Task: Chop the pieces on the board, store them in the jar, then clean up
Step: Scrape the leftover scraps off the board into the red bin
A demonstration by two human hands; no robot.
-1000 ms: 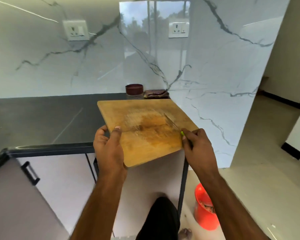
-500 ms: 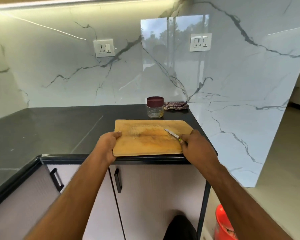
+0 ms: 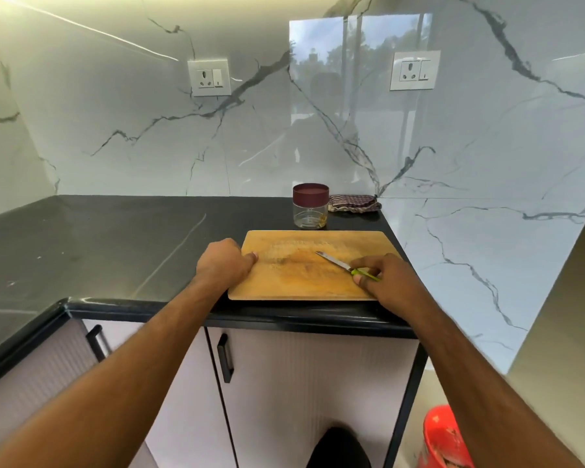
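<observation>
- While the board [image 3: 304,265] lies flat on the counter [image 3: 115,238], the left hand [image 3: 225,265] grips its left edge, thumb on top.
- Right hand [image 3: 385,278] pinches a knife [image 3: 347,265] by its green handle, blade resting on the board.
- Behind the board: lidded jar [image 3: 310,206], then a cloth [image 3: 353,203] to its right.

Worn matt wooden board [image 3: 304,285]; black polished stone desk [image 3: 115,238]; glossy marble-look wall [image 3: 487,231]; clear jar [image 3: 310,216] (maroon plastic lid); metal knife [image 3: 338,263], green plastic handle; striped cloth [image 3: 353,202].
</observation>
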